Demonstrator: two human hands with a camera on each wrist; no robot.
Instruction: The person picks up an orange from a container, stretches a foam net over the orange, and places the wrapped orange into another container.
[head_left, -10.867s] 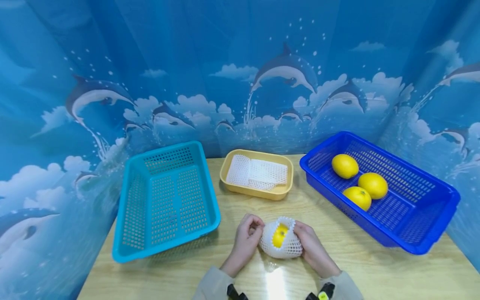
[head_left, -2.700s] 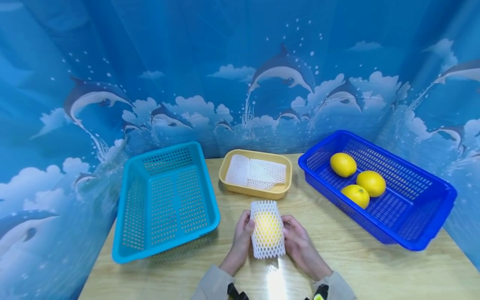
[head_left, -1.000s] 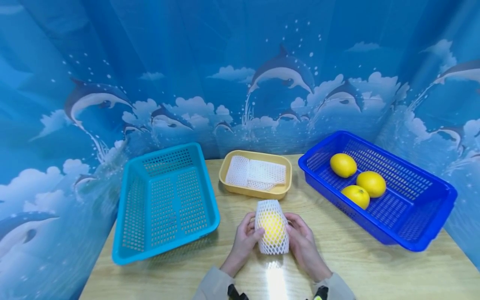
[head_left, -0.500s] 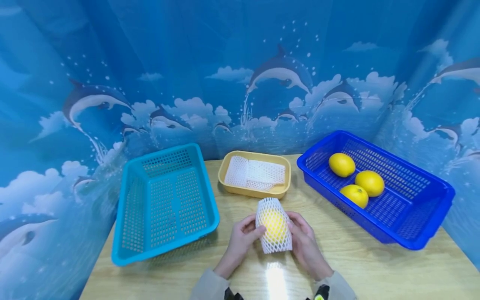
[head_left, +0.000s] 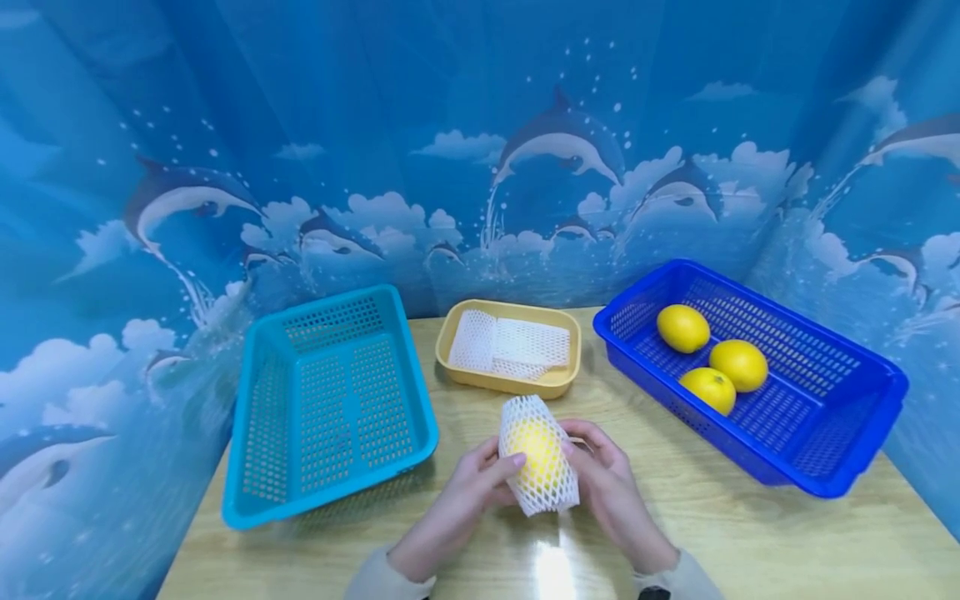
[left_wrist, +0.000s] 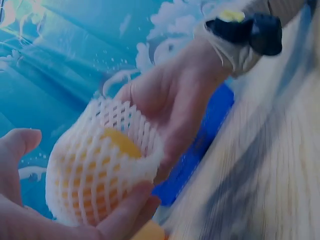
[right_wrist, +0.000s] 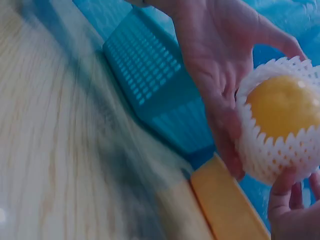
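Note:
A yellow lemon [head_left: 537, 454] sits inside a white foam net sleeve [head_left: 551, 498] in front of me, held up over the table between both hands. My left hand [head_left: 468, 492] grips the sleeve from the left, its thumb lying across the front of the net. On the other side my right hand [head_left: 611, 483] holds the sleeve with curled fingers. The sleeve's upper end leans to the left. In the right wrist view, bare lemon [right_wrist: 282, 107] shows through the sleeve's open end. The left wrist view shows the netting [left_wrist: 90, 175] stretched round the fruit.
At the left stands a turquoise plastic basket [head_left: 429, 417]. A small yellow tray [head_left: 551, 387] with flat white net sleeves [head_left: 528, 342] lies at the back middle. At the right, a blue basket [head_left: 817, 417] holds three lemons [head_left: 738, 365]. A dolphin-print curtain [head_left: 480, 167] hangs behind.
Earlier the net was bunched round the lemon with a gap showing bare fruit; by 2.7 s ago it was drawn out lengthwise. Since half a second ago the sleeve has tilted leftward.

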